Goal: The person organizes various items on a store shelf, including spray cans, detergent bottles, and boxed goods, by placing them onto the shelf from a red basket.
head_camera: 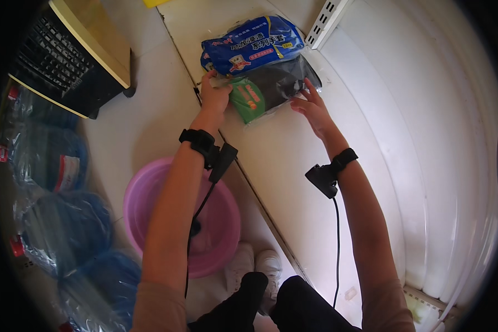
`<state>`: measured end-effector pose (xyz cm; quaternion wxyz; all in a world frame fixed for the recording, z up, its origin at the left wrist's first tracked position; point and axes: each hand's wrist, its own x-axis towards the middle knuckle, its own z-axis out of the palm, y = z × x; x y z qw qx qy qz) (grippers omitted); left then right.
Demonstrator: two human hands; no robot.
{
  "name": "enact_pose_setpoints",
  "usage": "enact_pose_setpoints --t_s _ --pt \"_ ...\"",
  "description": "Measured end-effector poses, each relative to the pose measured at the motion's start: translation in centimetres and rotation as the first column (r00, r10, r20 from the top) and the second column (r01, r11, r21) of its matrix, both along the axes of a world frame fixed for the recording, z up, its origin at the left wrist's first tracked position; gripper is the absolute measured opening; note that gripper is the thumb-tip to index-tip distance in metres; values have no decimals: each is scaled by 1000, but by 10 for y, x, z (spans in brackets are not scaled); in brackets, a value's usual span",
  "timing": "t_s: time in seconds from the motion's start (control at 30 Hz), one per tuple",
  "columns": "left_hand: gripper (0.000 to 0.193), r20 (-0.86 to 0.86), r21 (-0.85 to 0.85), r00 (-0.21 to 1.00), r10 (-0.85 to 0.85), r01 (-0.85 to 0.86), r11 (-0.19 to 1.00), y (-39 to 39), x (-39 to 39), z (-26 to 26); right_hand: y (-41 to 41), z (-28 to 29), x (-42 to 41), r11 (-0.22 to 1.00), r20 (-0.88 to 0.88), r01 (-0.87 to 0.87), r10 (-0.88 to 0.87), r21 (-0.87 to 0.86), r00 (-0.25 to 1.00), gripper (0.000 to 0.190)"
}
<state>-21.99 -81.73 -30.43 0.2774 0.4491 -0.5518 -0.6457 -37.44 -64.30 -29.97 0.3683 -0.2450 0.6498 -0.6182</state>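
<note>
A clear plastic package point(280, 83) with dark contents and a green printed label lies on a low white shelf board point(265, 145). Its left end is in the grip of my left hand point(215, 94), whose thumb rests over the film. Beside the right end of that package, my right hand point(313, 108) has its fingers apart, the fingertips at the edge of the film. Just beyond it lies a blue printed plastic package point(253, 43) bearing writing, with the two packages touching. Another blue wrapper edge shows beneath it at the left.
A pink plastic basin point(135, 207) stands on the floor under my left forearm. At left are film-wrapped blue water bottles point(66, 224) and a wheeled appliance point(79, 58) with a dark grille. A slotted metal upright point(325, 23) rises behind the packages. Cables hang from both wrist devices.
</note>
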Motion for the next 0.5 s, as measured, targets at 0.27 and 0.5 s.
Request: enact_pose_setpoints --t_s 0.27,0.5 --pt "61 -27 -76 993 111 -113 991 -3 -4 -8 1 -10 -8 999 -6 -42 42 0 999 82" --pt "62 57 -166 990 127 -117 979 0 28 2 12 11 17 994 -168 -18 37 112 985 77"
